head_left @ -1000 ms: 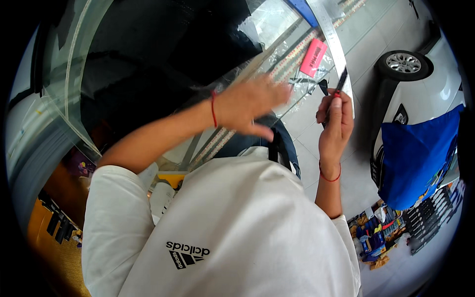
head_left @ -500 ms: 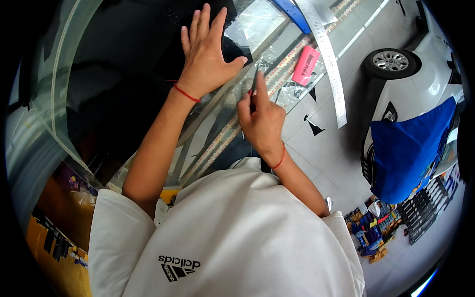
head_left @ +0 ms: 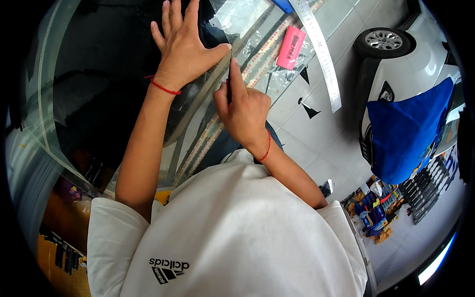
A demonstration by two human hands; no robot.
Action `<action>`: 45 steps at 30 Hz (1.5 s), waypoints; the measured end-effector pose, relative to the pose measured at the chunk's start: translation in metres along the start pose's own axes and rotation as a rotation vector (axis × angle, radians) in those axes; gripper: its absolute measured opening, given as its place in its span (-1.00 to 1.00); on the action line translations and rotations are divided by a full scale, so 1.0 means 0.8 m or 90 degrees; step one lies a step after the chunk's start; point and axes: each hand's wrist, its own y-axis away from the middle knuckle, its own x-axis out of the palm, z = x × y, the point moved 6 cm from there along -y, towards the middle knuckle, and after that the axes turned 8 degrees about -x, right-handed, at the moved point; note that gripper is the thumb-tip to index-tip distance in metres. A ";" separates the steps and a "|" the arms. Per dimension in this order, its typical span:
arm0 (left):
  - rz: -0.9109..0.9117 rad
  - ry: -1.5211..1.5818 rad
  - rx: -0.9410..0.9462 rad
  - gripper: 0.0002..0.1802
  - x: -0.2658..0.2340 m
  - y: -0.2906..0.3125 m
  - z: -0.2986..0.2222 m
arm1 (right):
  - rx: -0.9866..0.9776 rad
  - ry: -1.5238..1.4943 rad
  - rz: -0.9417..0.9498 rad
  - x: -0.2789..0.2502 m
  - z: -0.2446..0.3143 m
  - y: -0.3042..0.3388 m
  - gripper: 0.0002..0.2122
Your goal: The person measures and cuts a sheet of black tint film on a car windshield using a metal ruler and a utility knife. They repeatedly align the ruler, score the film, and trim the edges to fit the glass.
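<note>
My left hand (head_left: 182,54) lies flat with fingers spread on a sheet of dark film (head_left: 106,59), its thumb stretched toward the film's right edge. My right hand (head_left: 245,111) is closed around a slim knife (head_left: 229,79), the index finger laid along it. The knife's thin tip points away from me and sits beside the left thumb. Much of its handle is hidden in the hand. Under the film edge is a clear glass tabletop (head_left: 250,37), with patterned measuring strips (head_left: 255,69) running diagonally beneath or along it.
Right of my hands lie a pink rectangular block (head_left: 291,48), a bent-looking steel ruler (head_left: 319,49) overhanging the table, and a blue tool (head_left: 283,5). Black film scraps (head_left: 310,110) lie on the tiled floor. Farther right stands a white car (head_left: 420,59) with a blue cloth (head_left: 410,128).
The view has shifted, so the table and car sit higher and more to the left. My right hand has brought the knife left, closer to the left thumb. The left hand stays flat.
</note>
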 end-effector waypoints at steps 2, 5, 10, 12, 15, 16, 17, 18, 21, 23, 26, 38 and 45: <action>0.004 0.028 -0.002 0.30 0.001 0.000 0.002 | -0.015 0.001 -0.003 0.000 0.000 -0.001 -0.48; 0.015 0.010 -0.019 0.29 0.000 -0.002 0.000 | -0.023 0.001 -0.006 0.000 0.000 -0.001 -0.48; 0.001 0.015 0.004 0.29 0.003 -0.001 0.004 | -0.025 0.023 0.007 0.000 0.003 -0.002 -0.47; -0.007 0.012 0.006 0.29 0.004 -0.001 0.003 | -0.032 0.026 0.000 0.001 0.003 -0.002 -0.46; -0.013 0.007 0.005 0.29 0.005 -0.001 0.002 | -0.022 0.015 -0.008 0.003 0.002 -0.001 -0.49; -0.010 0.006 0.004 0.29 0.004 -0.001 0.002 | -0.022 0.017 -0.006 0.003 0.002 -0.002 -0.49; -0.008 0.005 0.004 0.29 0.005 -0.001 0.003 | -0.022 0.020 -0.005 0.002 0.003 -0.002 -0.49; -0.012 0.005 0.005 0.29 0.005 -0.001 0.002 | -0.022 0.022 -0.004 0.002 0.003 -0.002 -0.49; -0.020 0.004 0.007 0.29 0.005 0.000 0.002 | -0.022 0.020 -0.002 0.003 0.002 -0.002 -0.48; -0.019 -0.001 0.007 0.28 0.006 0.000 0.002 | -0.017 0.029 0.009 0.004 0.003 -0.003 -0.47; -0.013 -0.022 0.011 0.28 0.009 -0.002 0.007 | -0.019 0.055 0.036 0.006 0.005 -0.004 -0.43; 0.003 -0.007 0.051 0.23 0.000 0.005 -0.006 | 0.020 -0.064 0.015 -0.036 0.000 0.034 -0.39; 0.209 0.120 0.410 -0.08 0.052 0.151 -0.065 | 0.143 -0.285 -0.129 -0.128 -0.031 0.016 -0.62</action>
